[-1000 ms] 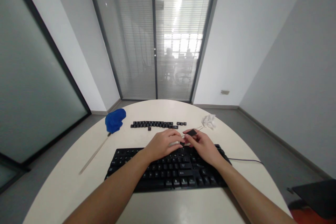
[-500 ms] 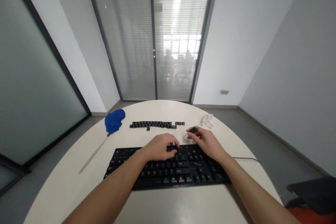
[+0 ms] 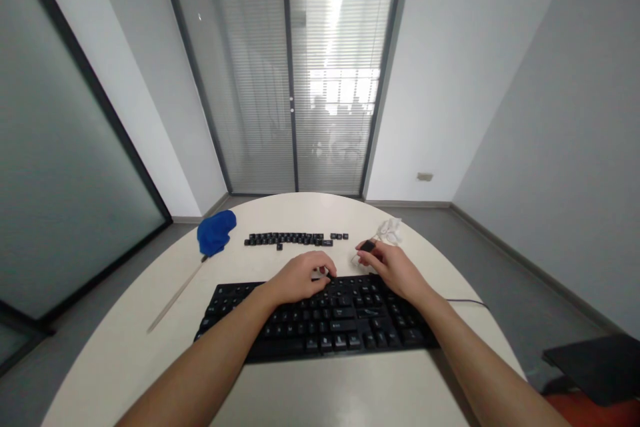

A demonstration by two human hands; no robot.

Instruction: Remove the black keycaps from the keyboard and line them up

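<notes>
A black full-size keyboard lies across the table in front of me, with its keys on. My left hand is over its upper rows, thumb and index finger pinched around a small dark keycap at the top edge. My right hand hovers at the keyboard's upper right, shut on a keycap puller with a black body and thin wire ends pointing left. Behind the keyboard, several loose black keycaps are set out in rows, with a single keycap just in front of them.
A blue cloth duster with a pale stick handle lies at the left of the round white table. A crumpled white thing is behind my right hand. The keyboard's cable runs right. A dark chair stands at lower right.
My left fingertips have drawn closer together and moved slightly left and up to the keyboard's top edge. My right hand keeps the keycap puller in nearly the same place. The view has shifted slightly.
</notes>
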